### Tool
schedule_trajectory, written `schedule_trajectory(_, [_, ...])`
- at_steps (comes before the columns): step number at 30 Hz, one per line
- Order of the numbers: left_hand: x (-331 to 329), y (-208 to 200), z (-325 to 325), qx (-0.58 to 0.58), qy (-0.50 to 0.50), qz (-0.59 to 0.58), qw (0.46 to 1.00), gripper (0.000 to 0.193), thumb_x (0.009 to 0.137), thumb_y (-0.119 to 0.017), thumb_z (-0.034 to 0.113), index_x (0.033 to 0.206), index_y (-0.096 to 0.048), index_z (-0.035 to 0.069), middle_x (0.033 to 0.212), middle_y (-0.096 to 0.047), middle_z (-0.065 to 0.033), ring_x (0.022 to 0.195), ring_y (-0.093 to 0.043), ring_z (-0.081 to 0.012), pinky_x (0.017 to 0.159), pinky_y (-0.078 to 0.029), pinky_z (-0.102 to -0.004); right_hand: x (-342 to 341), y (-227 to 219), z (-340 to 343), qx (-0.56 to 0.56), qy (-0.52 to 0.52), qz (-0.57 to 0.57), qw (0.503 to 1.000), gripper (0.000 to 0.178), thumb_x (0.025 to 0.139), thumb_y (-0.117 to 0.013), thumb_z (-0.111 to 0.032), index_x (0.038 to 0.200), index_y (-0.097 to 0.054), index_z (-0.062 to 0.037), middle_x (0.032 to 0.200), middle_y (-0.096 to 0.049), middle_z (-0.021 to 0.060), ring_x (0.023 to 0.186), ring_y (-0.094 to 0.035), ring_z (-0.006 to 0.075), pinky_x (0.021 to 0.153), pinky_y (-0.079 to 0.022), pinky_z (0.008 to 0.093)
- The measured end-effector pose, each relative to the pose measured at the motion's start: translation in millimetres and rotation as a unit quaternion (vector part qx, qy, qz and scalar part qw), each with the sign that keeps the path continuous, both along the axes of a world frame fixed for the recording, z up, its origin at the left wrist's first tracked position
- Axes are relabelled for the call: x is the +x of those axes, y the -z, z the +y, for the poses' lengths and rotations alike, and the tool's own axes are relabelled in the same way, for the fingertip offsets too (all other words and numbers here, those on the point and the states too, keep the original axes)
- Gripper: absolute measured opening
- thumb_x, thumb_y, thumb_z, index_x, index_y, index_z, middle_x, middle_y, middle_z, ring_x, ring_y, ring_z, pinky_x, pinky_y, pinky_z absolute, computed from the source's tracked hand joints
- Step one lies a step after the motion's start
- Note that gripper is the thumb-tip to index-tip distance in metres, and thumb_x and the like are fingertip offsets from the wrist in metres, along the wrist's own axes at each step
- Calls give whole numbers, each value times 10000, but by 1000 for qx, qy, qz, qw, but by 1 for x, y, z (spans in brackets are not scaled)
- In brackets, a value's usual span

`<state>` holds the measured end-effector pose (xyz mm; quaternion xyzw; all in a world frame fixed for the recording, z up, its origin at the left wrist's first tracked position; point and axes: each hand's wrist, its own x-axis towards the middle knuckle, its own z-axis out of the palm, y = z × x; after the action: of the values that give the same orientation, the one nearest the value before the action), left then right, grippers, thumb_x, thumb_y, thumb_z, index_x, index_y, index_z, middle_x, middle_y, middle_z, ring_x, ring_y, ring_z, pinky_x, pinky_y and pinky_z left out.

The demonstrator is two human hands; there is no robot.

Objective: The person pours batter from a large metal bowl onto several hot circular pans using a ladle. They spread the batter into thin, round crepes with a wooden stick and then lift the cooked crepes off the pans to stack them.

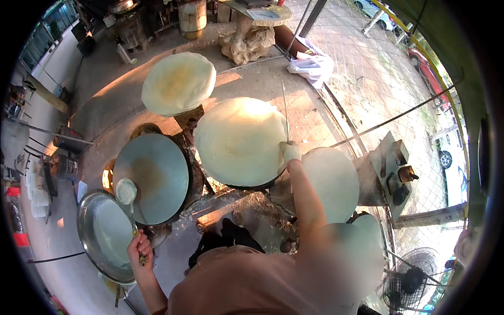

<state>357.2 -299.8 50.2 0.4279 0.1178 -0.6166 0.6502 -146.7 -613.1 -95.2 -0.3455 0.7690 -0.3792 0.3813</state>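
Note:
My left hand (140,249) is closed round the handle of a ladle (126,192), whose bowl holds pale batter. The ladle hangs between a steel basin of white batter (86,231) and a round grey griddle (157,173) with a brown patch. My right hand (295,165) reaches forward to the right edge of a large pale crepe (241,142) on the middle griddle. Its fingers close on a whitish, cloth-like piece (290,150); a thin long rod (285,113) rises from there. Whether the two are one tool I cannot tell.
Another crepe (178,84), browned in its middle, lies at the far left. A pale round surface (333,184) sits right of my right forearm. A side shelf (391,178) holds small dark items. A fan (412,281) stands at lower right, and wire fencing (362,68) runs along the right.

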Motion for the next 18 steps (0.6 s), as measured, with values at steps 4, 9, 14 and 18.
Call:
schedule_trajectory(4, [-31, -19, -20, 13, 25, -26, 999, 129, 936, -455, 75, 1000, -507, -25, 656, -401, 6, 440, -362, -31, 333, -327, -163, -8, -7, 2, 20, 6, 197, 980, 371, 734, -648, -289, 900, -634, 43, 769, -648, 127, 708, -607, 194, 655, -467, 306])
schedule_trajectory(9, [-32, -23, -27, 6, 60, -26, 998, 131, 929, -468, 88, 1005, -518, -7, 661, -416, 4, 444, -366, -34, 339, -329, -170, -18, 34, 2, 39, -47, 78, 995, 285, 743, -642, -207, 897, -635, 34, 729, -644, 96, 639, -593, 169, 589, -461, 292])
schedule_trajectory(14, [-3, -13, -16, 8, 58, -8, 998, 128, 904, -491, 79, 993, -535, 0, 654, -423, 3, 447, -367, -45, 348, -333, -184, 71, -105, 7, -72, -132, 0, 989, 189, 738, -655, -86, 899, -641, 11, 716, -625, 35, 571, -521, 97, 491, -389, 237])
schedule_trajectory(18, [30, 0, -2, 7, 56, -11, 998, 117, 889, -508, 75, 980, -537, 8, 647, -425, 1, 445, -362, -52, 352, -312, -191, 141, -185, 25, -220, -186, 42, 957, 228, 755, -660, -165, 888, -643, 18, 671, -611, 54, 531, -509, 100, 487, -401, 285])
